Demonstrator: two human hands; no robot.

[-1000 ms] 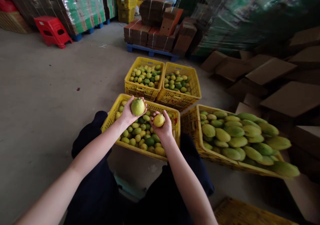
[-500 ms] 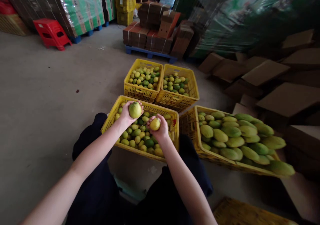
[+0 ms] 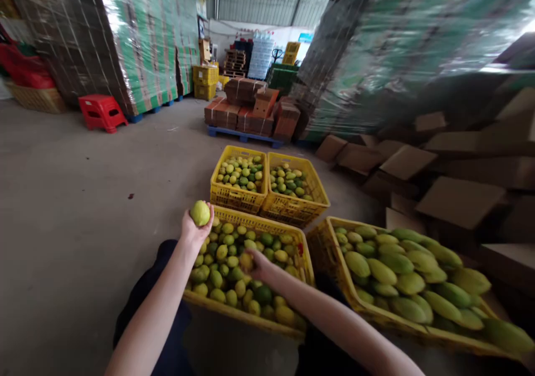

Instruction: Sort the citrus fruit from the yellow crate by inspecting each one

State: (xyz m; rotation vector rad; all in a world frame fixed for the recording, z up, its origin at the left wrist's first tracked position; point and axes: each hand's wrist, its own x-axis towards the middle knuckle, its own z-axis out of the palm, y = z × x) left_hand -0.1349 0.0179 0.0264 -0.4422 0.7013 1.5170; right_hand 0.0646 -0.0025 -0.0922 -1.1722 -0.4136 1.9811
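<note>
A large, round yellow-green lemon (image 3: 200,213) rests in my left hand (image 3: 194,232), fingers curled around it, above the left edge of the near yellow crate (image 3: 251,218). That crate holds many green and yellow lemons (image 3: 221,252). Lower, over its middle, my right hand (image 3: 259,265) has its fingers round a yellowish lemon (image 3: 246,261). Motion blurs this hand, and part of its grip is hidden. The lemon is close above the others; I cannot tell whether it touches them.
Behind stand two yellow crates (image 3: 238,200) of lemons. At right, another crate (image 3: 330,248) is heaped with larger-looking, elongated green-yellow fruits (image 3: 397,263). Cardboard boxes (image 3: 460,200) lie beyond it. A blue pallet (image 3: 244,137) of flattened cartons and a red stool (image 3: 102,112) stand farther off.
My hands have moved apart: the left went left with its lemon, the right lowered toward the crate's fruit with its lemon. The view has tilted up, showing more background.
</note>
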